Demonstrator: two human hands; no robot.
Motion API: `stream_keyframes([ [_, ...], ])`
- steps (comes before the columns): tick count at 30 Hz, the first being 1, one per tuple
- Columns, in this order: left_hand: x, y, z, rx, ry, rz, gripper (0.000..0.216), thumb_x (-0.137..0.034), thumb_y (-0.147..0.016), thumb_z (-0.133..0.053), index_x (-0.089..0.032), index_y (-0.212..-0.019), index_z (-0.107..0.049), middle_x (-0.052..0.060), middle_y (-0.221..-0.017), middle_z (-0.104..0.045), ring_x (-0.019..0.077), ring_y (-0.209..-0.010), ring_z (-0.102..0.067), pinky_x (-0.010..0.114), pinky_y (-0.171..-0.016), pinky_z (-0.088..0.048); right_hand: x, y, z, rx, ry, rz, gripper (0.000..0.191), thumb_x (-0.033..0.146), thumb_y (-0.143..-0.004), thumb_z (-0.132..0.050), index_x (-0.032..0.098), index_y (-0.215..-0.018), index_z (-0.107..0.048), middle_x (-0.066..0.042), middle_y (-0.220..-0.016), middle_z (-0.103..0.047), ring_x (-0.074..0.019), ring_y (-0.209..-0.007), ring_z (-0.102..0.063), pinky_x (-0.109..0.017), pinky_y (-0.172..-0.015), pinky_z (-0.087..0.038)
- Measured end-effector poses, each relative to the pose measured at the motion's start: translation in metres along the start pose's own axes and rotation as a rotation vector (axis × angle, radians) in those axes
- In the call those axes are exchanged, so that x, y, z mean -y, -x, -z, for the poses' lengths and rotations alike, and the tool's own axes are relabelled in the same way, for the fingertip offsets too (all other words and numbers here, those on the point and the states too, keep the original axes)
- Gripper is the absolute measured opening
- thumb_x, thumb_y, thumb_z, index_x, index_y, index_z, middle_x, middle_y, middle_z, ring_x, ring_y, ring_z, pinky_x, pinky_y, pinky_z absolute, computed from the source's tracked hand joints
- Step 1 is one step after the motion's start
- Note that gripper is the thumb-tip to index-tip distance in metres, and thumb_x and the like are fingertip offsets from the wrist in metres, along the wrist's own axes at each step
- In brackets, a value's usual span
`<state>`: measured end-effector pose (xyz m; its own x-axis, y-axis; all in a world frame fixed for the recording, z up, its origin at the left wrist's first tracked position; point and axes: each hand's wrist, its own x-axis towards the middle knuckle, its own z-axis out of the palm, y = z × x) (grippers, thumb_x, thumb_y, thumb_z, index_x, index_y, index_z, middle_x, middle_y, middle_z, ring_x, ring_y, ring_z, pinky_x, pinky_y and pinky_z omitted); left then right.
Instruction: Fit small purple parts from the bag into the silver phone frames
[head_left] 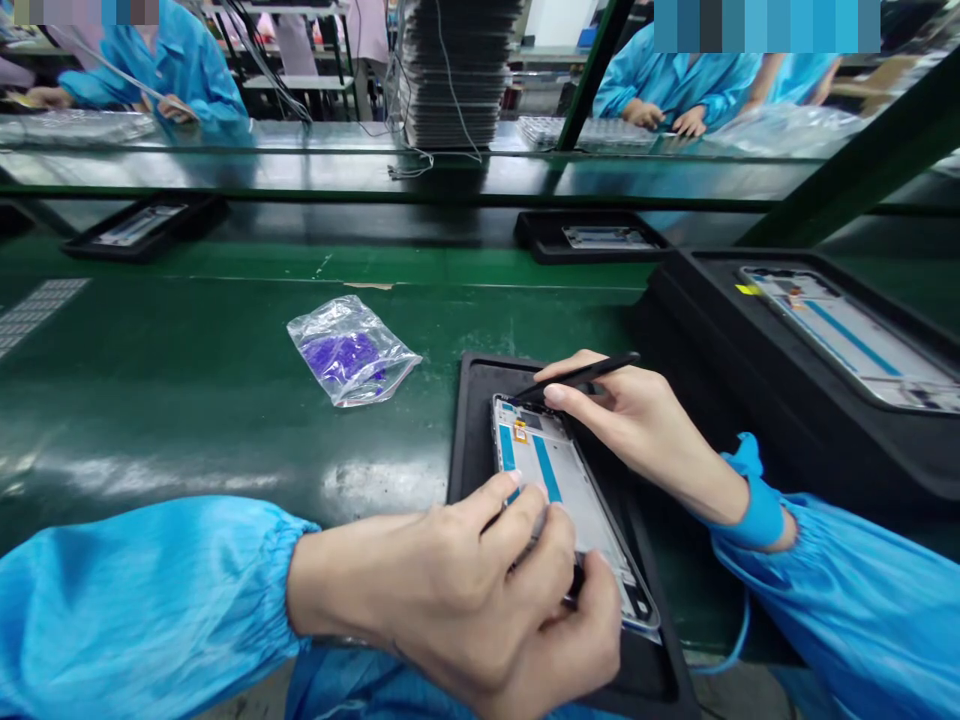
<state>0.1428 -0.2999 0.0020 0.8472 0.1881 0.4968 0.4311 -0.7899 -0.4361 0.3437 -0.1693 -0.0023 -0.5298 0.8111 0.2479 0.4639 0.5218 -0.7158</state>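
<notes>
The phone housing (pixel 581 490) lies in a black tray (pixel 476 430) on the green surface (pixel 225 430), slanted, its far end just below the tray's far rim. Two blue strips (pixel 547 470) run along its inner face, beside a small orange flex piece (pixel 520 431).

A clear plastic bag (pixel 397 365) to the left of the tray contains purple pieces (pixel 341 358), too small to make out singly. On the right, a thick black holder (pixel 720 340) carries a second housing (pixel 862 345); farther back, two shallow black trays (pixel 544 237) each hold a flat part.

The right hand (pixel 637 410) comes in from the right, fingers pinching a slim black pointed tool (pixel 592 372) whose tip is at the housing's far end. The left hand (pixel 480 600) reaches across the near part of the housing, palm down and fingers bent; something dark shows between fingers and thumb, but whether they grip it, I cannot tell.
</notes>
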Motion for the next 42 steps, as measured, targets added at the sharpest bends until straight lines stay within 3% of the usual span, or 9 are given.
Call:
stream_keyframes([
  [22,0.002,-0.001,0.002,0.017,-0.007,-0.002,0.029,-0.026,-0.099,-0.054,-0.008,-0.115,-0.069,0.015,-0.099,-0.075,0.0266,-0.094,-0.075,0.044,-0.091,-0.064,-0.008,-0.002,-0.002,0.008,-0.088,-0.033,0.026,0.045,-0.089,-0.066,0.022,-0.094,-0.076,-0.007,-0.103,-0.077,-0.0255,-0.091,-0.072,-0.036,-0.076,-0.057],
  [30,0.001,0.001,0.003,0.039,0.025,0.025,0.029,-0.026,-0.098,-0.054,-0.008,-0.116,-0.068,0.015,-0.104,-0.075,0.0290,-0.100,-0.074,0.044,-0.091,-0.064,-0.018,-0.004,-0.002,0.025,-0.133,-0.068,0.036,0.053,-0.088,-0.066,0.019,-0.096,-0.075,-0.007,-0.087,-0.076,-0.0244,-0.075,-0.073,-0.038,-0.072,-0.058],
  [42,0.002,-0.001,0.006,0.015,0.136,0.098,0.029,-0.017,-0.096,-0.048,-0.002,-0.113,-0.066,0.018,-0.102,-0.075,0.0317,-0.103,-0.074,0.046,-0.094,-0.062,-0.020,-0.006,-0.004,0.025,-0.204,-0.059,0.037,0.054,-0.086,-0.068,0.018,-0.094,-0.075,-0.006,-0.085,-0.075,-0.0219,-0.073,-0.070,-0.035,-0.067,-0.059],
])
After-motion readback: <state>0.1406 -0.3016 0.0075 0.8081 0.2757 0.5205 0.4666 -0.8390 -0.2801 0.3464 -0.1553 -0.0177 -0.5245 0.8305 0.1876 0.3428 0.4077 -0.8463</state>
